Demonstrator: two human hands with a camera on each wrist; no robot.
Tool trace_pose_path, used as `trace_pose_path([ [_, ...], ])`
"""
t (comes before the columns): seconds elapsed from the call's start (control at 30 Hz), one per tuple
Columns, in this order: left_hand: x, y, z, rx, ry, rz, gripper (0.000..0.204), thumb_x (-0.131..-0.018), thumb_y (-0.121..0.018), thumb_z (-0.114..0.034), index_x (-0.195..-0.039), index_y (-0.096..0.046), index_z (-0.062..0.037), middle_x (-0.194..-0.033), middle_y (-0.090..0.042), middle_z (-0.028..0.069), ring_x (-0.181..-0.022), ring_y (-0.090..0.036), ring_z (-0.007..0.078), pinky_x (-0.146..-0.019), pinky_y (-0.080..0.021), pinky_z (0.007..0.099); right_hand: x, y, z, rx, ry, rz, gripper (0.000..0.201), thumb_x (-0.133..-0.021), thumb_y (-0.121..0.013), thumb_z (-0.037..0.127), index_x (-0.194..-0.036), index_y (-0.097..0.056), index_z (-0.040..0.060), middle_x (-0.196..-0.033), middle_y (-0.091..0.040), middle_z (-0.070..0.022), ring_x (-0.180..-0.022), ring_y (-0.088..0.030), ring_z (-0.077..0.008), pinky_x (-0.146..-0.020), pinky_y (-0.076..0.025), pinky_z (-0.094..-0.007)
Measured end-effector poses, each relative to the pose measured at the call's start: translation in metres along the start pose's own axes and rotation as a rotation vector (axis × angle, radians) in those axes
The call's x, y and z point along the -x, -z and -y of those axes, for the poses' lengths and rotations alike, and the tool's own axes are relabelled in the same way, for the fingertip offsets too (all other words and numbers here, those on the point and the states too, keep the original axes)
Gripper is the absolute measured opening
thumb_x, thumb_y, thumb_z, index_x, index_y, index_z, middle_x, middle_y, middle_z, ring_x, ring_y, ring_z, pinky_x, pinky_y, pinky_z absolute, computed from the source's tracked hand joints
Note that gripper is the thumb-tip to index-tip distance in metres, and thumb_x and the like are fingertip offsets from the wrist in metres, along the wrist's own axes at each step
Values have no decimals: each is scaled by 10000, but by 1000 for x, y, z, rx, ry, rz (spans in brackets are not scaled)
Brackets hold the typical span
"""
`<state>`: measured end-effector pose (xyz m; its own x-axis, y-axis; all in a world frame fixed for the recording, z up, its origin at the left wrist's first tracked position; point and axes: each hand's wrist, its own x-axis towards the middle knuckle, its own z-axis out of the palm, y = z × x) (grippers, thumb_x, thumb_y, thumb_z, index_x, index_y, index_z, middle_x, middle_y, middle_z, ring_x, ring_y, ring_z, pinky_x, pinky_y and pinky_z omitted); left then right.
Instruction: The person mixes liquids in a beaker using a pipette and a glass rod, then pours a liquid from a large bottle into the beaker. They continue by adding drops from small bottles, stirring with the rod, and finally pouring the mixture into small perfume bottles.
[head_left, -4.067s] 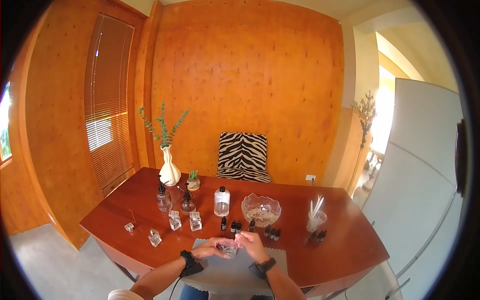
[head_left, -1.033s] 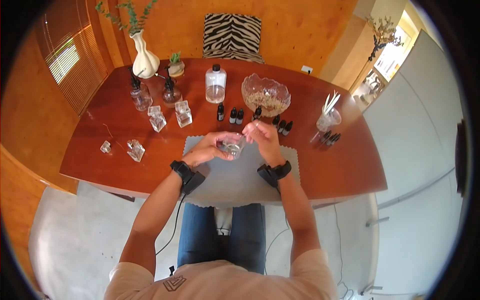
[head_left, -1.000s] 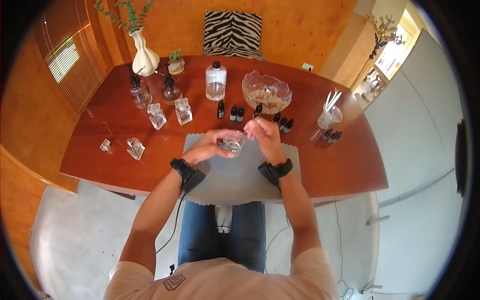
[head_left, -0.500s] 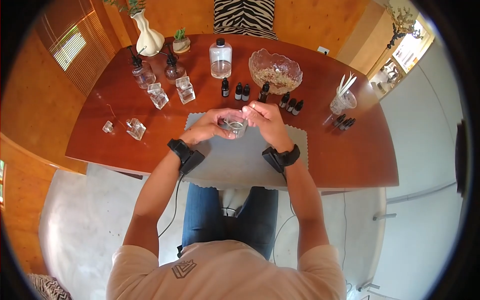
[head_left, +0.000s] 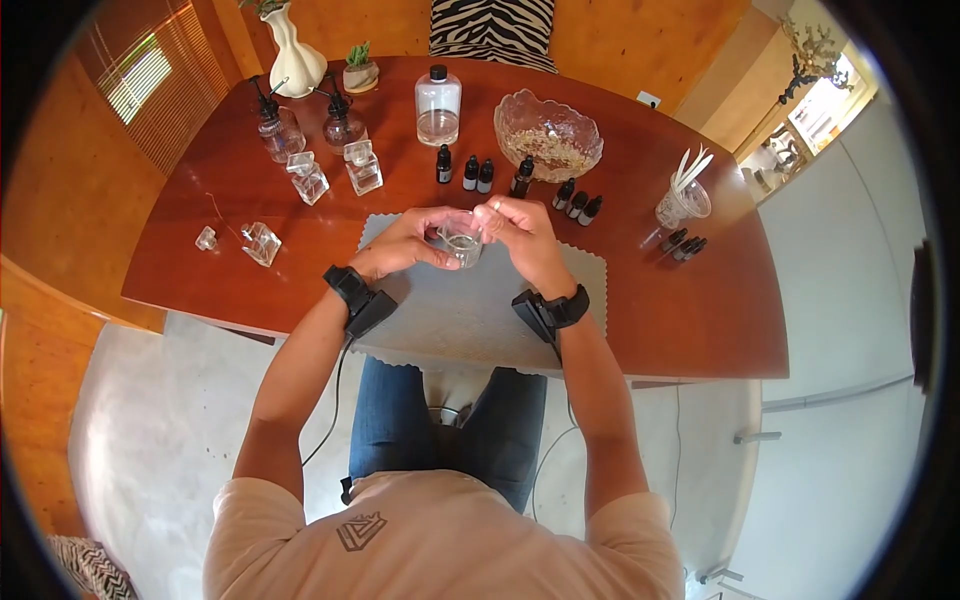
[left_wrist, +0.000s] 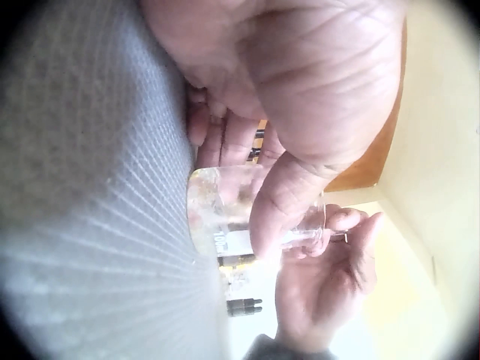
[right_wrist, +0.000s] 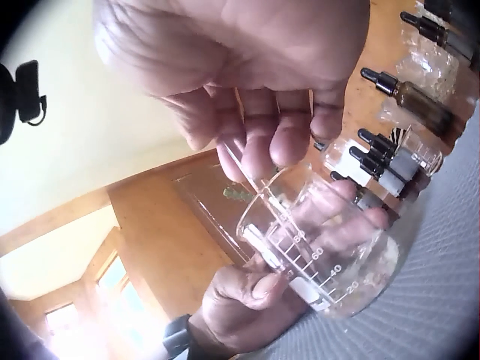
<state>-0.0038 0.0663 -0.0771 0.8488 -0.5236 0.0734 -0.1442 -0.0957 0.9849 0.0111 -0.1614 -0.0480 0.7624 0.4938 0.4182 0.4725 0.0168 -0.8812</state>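
Note:
A clear glass beaker (head_left: 461, 247) with white graduation marks sits low over the grey mat, its base close to the cloth in both wrist views. My left hand (head_left: 405, 246) grips it from the left, thumb (left_wrist: 281, 202) on the near side and fingers round the far side. Above the rim, my right hand (head_left: 520, 232) pinches a thin clear glass stirring rod (right_wrist: 246, 163) between thumb and fingertips. The rod slants down into the beaker, where some clear liquid shows low down.
A grey scalloped mat (head_left: 450, 310) lies under the hands. Beyond stand several small black-capped dropper bottles (head_left: 471, 174), a large bottle (head_left: 438, 112) and a glass bowl (head_left: 548, 138). Square perfume bottles (head_left: 363, 170) stand left; a cup (head_left: 684, 206) with white strips stands right.
The head view has tilted down since the oldest frame. Throughout, the left hand keeps hold of the beaker; the right hand and rod shift slightly at its rim.

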Motion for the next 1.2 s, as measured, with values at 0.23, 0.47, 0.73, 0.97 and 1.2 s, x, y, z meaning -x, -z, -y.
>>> trace_pose_path([
  [0.23, -1, 0, 0, 7, -40, 22, 697, -747, -852, -14, -1389, -582, -43, -1296, -668, 69, -1191, -610, 174, -1029, -475, 343, -1, 10, -1, -60, -83, 32, 311, -1028, -614, 228, -881, -694, -34, -746, -584, -16, -703, -516, -86, -649, -423, -260],
  [0.47, 1, -2, -1, 61, -19, 6, 690, -740, -847, -8, -1380, -592, -43, -1279, -672, 46, -1183, -609, 171, -1023, -473, 333, -1, 7, -1, -61, -17, 39, 272, -1005, -634, 187, -888, -698, -50, -748, -605, -17, -698, -515, -84, -634, -427, -264],
  [0.73, 1, -1, 1, 11, -21, -18, 668, -740, -834, 6, -1364, -602, -43, -1244, -672, 33, -1161, -603, 161, -1004, -480, 319, 0, 6, -4, -125, -35, 40, 277, -1002, -642, 192, -876, -705, -46, -783, -639, -26, -726, -553, -78, -661, -453, -260],
  [0.97, 2, -4, -4, 26, -3, -17, 675, -736, -843, -6, -1365, -603, -49, -1213, -677, 29, -1143, -608, 157, -997, -478, 318, 0, 8, 1, -34, -22, 63, 271, -1006, -638, 188, -896, -714, -48, -788, -605, -29, -734, -547, -95, -678, -439, -262],
  [1.2, 2, -3, -1, 37, -5, -28, 681, -736, -844, -11, -1370, -598, -43, -1222, -674, 32, -1148, -605, 157, -996, -480, 320, -3, 1, -2, 1, 95, -22, 249, -969, -670, 162, -899, -701, -75, -760, -593, -36, -701, -513, -103, -627, -416, -284],
])
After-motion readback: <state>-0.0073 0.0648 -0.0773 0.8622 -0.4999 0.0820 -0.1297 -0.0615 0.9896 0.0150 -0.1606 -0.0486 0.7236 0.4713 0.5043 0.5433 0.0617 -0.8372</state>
